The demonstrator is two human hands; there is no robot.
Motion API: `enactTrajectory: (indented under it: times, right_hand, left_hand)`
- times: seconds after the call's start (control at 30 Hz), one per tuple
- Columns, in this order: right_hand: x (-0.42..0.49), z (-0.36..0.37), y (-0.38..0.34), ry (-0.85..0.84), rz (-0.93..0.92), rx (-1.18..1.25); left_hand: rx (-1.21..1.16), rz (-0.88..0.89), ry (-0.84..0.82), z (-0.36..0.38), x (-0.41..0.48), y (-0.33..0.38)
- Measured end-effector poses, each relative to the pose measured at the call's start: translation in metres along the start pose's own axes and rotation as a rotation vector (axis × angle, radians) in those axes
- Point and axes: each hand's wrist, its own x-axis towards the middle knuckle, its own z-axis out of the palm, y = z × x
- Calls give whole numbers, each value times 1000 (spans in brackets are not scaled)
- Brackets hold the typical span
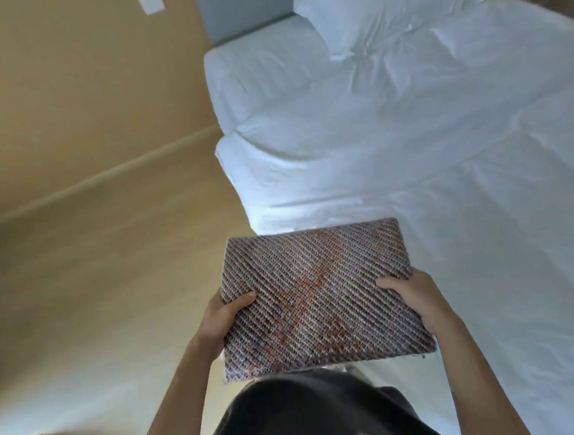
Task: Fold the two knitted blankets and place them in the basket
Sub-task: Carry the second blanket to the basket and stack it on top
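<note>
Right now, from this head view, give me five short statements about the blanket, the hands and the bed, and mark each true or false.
1. The knitted blanket is folded into a flat rectangle. True.
2. Only one hand holds it. False: the left hand and the right hand grip opposite sides, thumbs on top.
3. The blanket lies spread on the bed. False: it is held up in front of the person, at the bed's near edge.
4. A white pillow sits at the head of the bed. True.
5. The basket stands on the bed. False: no basket shows in this view.
</note>
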Motion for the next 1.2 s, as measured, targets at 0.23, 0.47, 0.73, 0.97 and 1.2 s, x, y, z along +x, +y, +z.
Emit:
enactTrajectory:
  times: [0.23,0.47,0.73,0.97,1.2]
  right_hand:
    - [-9,86,-21,-237,-55,-261]
    - [-44,190,-18,-433,-144,-484]
    - [-117,323,21,-621,-227,-700]
    - [-179,435,46,-810,-287,-843]
    - [-228,549,72,-1042,-302,-988]
  left_hand:
    - [-226,31,216,-77,-67,-53]
    - [-452,77,389,-150,-143,-107]
    - [-626,114,616,-240,-239,-187]
    - [-786,111,816,-294,-305,-246]
    - [-926,112,1058,-336,-351,-282]
